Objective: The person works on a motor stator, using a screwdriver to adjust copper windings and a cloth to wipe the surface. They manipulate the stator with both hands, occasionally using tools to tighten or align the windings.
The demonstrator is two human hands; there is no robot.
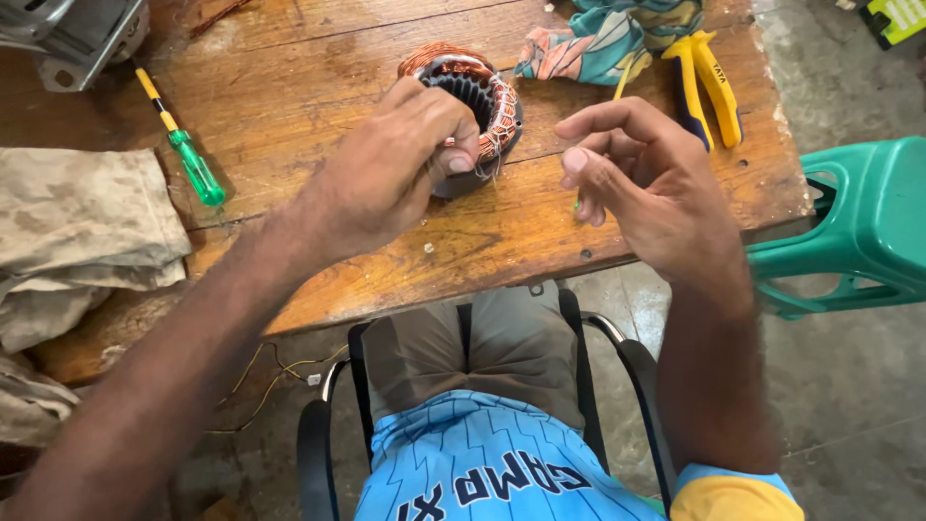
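Observation:
A round motor stator [470, 89] with copper windings and white lacing cord rests on the wooden table [318, 68]. My left hand [395, 164] grips its near rim, fingers curled over the coil. My right hand [632, 178] hovers just to the right of it, thumb and fingers pinched together, seemingly on a thin thread that I can barely make out; a small green-yellow tip shows below the fingers.
A green-handled screwdriver [188, 154] lies left of the stator. Yellow and blue pliers [709, 82] and a patterned cloth [603, 39] lie at the back right. Folded tan cloth [82, 227] covers the left. A green plastic stool [858, 232] stands beside the table's right edge.

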